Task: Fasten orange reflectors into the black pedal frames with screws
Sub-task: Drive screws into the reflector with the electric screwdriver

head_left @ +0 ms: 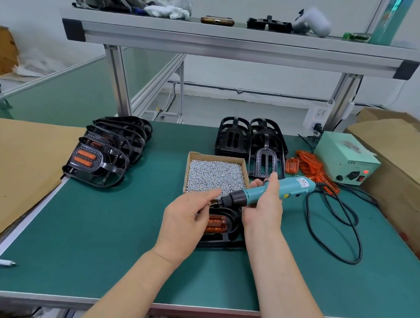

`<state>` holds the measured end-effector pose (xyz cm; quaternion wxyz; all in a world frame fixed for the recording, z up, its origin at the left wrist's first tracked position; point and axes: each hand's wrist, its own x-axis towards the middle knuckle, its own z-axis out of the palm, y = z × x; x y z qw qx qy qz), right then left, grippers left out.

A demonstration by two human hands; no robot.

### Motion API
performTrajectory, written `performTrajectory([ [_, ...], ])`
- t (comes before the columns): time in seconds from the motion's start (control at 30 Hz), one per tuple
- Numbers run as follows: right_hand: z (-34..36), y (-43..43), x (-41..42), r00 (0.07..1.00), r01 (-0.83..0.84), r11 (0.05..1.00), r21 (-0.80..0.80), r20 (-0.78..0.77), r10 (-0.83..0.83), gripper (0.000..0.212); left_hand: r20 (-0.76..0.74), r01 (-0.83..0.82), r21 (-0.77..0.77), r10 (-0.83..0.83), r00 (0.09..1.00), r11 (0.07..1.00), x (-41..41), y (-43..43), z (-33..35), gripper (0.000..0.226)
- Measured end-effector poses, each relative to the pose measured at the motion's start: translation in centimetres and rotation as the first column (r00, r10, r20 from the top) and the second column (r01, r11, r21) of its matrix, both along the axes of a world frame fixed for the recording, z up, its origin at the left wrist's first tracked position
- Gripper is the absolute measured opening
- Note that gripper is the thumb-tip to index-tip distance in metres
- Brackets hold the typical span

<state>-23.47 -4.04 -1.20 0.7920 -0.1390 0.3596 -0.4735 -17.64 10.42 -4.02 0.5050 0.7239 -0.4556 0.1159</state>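
Head view, assembly bench.

1. Green worktable (92,237) stood under an aluminium shelf (241,45).
2. Open cardboard box (188,172), mid-table, was full of silver screws (215,175).
3. Black pedal frame (231,229), holding an orange reflector (216,224), lay just in front of the box, beneath both hands.
4. Right hand (263,211) gripped the electric screwdriver (281,189); left hand (184,223) pinched its bit end.
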Motion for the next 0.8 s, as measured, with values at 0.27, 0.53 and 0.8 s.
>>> performTrajectory([
  [0.27, -0.3, 0.2, 0.2, 0.997, 0.014, 0.998, -0.058, -0.069, -0.018, 0.048, 0.253, -0.115, 0.104, 0.086, 0.964, 0.988, 0.3, 0.1, -0.5, 0.049],
  [0.53, -0.4, 0.6, 0.4, 0.989, -0.004, 0.995, -0.098, -0.149, -0.011, 0.043, 0.217, -0.072, 0.149, 0.039, 0.975, 0.986, 0.2, -0.2, -0.9, 0.051],
  [0.8, -0.6, 0.3, 0.3, 0.986, -0.013, 0.991, -0.13, -0.168, -0.009, 0.046, 0.027, -0.045, 0.202, 0.041, 0.999, 0.978, 0.7, 0.6, -1.5, 0.048],
])
